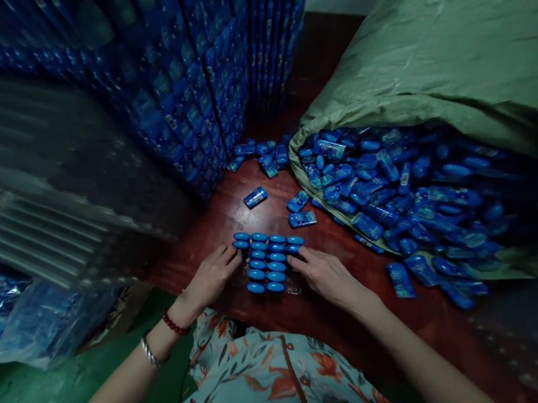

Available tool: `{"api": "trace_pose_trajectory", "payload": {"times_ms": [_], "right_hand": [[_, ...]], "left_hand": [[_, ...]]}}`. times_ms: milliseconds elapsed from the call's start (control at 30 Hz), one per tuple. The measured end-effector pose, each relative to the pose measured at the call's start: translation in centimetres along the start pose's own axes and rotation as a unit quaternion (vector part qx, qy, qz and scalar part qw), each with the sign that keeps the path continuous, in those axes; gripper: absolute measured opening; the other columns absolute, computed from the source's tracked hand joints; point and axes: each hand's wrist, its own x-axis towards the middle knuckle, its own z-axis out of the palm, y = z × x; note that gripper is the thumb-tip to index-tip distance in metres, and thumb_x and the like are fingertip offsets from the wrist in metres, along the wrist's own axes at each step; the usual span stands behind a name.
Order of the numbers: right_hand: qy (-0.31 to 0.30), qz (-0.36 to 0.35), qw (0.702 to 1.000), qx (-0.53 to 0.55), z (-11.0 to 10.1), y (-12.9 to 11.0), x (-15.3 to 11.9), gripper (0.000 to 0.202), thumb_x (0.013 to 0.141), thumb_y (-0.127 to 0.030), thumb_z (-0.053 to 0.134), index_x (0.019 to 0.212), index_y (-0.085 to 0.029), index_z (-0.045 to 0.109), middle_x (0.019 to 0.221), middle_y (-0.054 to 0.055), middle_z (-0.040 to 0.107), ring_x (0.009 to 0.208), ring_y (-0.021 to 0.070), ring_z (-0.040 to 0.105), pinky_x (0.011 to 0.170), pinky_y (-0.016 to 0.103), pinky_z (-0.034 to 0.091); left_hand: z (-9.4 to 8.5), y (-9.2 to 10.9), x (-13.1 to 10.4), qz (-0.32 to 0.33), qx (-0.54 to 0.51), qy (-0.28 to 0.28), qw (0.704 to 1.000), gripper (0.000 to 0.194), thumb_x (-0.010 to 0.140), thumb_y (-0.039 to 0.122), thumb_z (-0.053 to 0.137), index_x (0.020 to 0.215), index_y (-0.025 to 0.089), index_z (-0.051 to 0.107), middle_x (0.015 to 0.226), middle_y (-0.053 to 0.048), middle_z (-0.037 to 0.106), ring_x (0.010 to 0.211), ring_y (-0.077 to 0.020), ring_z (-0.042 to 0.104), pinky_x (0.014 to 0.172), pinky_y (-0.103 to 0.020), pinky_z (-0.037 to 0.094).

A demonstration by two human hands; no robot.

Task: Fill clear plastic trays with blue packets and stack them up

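Several blue oval containers (265, 262) stand on end in close rows on the red-brown table (217, 226), directly before me. At the left end of the upper rows, the fingers of my left hand (213, 275) close on a blue container. My right hand (328, 275) has its thumb and fingers at a container on the right end, pressed together around its edge. Just beyond the rows a single blue container (255, 197) lies flat, and two more (301, 219) lie to the right of it.
A large green sack (430, 63) spilling blue containers (387, 177) lies at the right. Tall stacks of packed blue containers (194, 105) rise at the back left. Ridged clear trays (45, 228) and a plastic-wrapped bundle (39, 323) are at the left.
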Motion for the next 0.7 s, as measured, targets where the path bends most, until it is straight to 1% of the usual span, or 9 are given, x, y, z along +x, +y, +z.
{"api": "trace_pose_trajectory", "payload": {"times_ms": [100, 200, 267, 333, 400, 500, 567, 633, 700], "right_hand": [[-0.007, 0.030, 0.999, -0.029, 0.2, -0.8, -0.4, 0.036, 0.084, -0.004, 0.042, 0.112, -0.021, 0.058, 0.101, 0.009, 0.060, 0.087, 0.0181, 0.060, 0.078, 0.031, 0.046], [-0.010, 0.061, 0.996, -0.061, 0.3, -1.3, -0.9, 0.036, 0.083, -0.005, 0.046, 0.112, -0.022, 0.058, 0.099, 0.009, 0.062, 0.088, 0.0193, 0.060, 0.080, 0.031, 0.045], [0.008, 0.063, 0.996, -0.070, 0.3, -1.1, -1.3, 0.033, 0.085, -0.010, 0.048, 0.113, -0.022, 0.058, 0.098, 0.008, 0.063, 0.087, 0.0202, 0.061, 0.078, 0.031, 0.045], [0.047, 0.059, 0.996, -0.053, 0.1, -0.3, -1.8, 0.028, 0.088, -0.019, 0.048, 0.114, -0.021, 0.058, 0.095, 0.008, 0.064, 0.083, 0.0195, 0.061, 0.076, 0.031, 0.045], [0.100, 0.079, 0.992, -0.012, -0.3, 1.2, -1.7, 0.027, 0.091, -0.025, 0.046, 0.114, -0.021, 0.059, 0.091, 0.006, 0.065, 0.079, 0.0169, 0.061, 0.072, 0.027, 0.045], [0.148, 0.141, 0.978, 0.033, -1.1, 3.9, 0.2, 0.028, 0.091, -0.018, 0.041, 0.112, -0.021, 0.060, 0.095, 0.005, 0.065, 0.084, 0.0149, 0.061, 0.072, 0.024, 0.044], [0.106, 0.137, 0.984, 0.030, -1.6, 5.5, 2.7, 0.030, 0.089, -0.014, 0.041, 0.110, -0.023, 0.060, 0.104, 0.004, 0.063, 0.096, 0.0167, 0.058, 0.075, 0.024, 0.044], [0.016, 0.108, 0.994, 0.011, -1.9, 6.4, 5.4, 0.031, 0.086, -0.013, 0.046, 0.113, -0.023, 0.058, 0.110, 0.005, 0.061, 0.101, 0.0186, 0.057, 0.075, 0.025, 0.044], [-0.065, 0.098, 0.993, -0.015, -2.0, 6.8, 7.3, 0.035, 0.083, -0.013, 0.051, 0.116, -0.021, 0.055, 0.113, 0.008, 0.059, 0.097, 0.0191, 0.058, 0.072, 0.025, 0.044]], "left_hand": [[0.0, 0.5, 1.4, 0.053, 0.017, -0.093, 0.994, 0.020, 0.091, 0.012, 0.037, 0.094, 0.013, 0.057, 0.095, -0.010, 0.057, 0.088, -0.0206, 0.051, 0.074, -0.031, 0.049], [0.3, 0.2, 2.1, 0.065, 0.026, -0.107, 0.992, 0.022, 0.092, 0.012, 0.036, 0.099, 0.013, 0.056, 0.102, -0.011, 0.056, 0.096, -0.0215, 0.051, 0.074, -0.031, 0.049], [0.3, -0.5, 2.0, 0.073, 0.025, -0.071, 0.994, 0.029, 0.092, 0.010, 0.035, 0.116, 0.013, 0.050, 0.110, -0.012, 0.055, 0.102, -0.0216, 0.050, 0.077, -0.030, 0.048], [0.0, -1.5, 1.9, 0.089, 0.004, -0.022, 0.996, 0.035, 0.092, 0.013, 0.037, 0.127, 0.016, 0.043, 0.110, -0.011, 0.056, 0.099, -0.0197, 0.052, 0.077, -0.029, 0.047], [-0.4, -2.6, 2.5, 0.081, -0.035, 0.041, 0.995, 0.033, 0.092, 0.021, 0.042, 0.124, 0.018, 0.046, 0.100, -0.008, 0.058, 0.089, -0.0173, 0.055, 0.075, -0.027, 0.047], [-0.5, -4.4, 5.6, -0.033, -0.091, 0.130, 0.987, 0.023, 0.093, 0.027, 0.042, 0.106, 0.016, 0.058, 0.087, -0.006, 0.058, 0.081, -0.0156, 0.055, 0.072, -0.026, 0.046], [0.0, -5.5, 9.1, -0.117, -0.104, 0.119, 0.980, 0.022, 0.092, 0.027, 0.043, 0.101, 0.015, 0.059, 0.092, -0.008, 0.058, 0.086, -0.0172, 0.056, 0.075, -0.027, 0.046], [0.8, -6.5, 12.7, -0.149, -0.098, 0.035, 0.983, 0.028, 0.087, 0.028, 0.052, 0.112, 0.014, 0.055, 0.106, -0.011, 0.059, 0.098, -0.0205, 0.056, 0.083, -0.030, 0.045], [1.5, -7.2, 15.5, -0.148, -0.095, -0.055, 0.983, 0.044, 0.081, 0.026, 0.061, 0.121, 0.016, 0.048, 0.118, -0.011, 0.057, 0.107, -0.0223, 0.054, 0.087, -0.030, 0.044]]}}
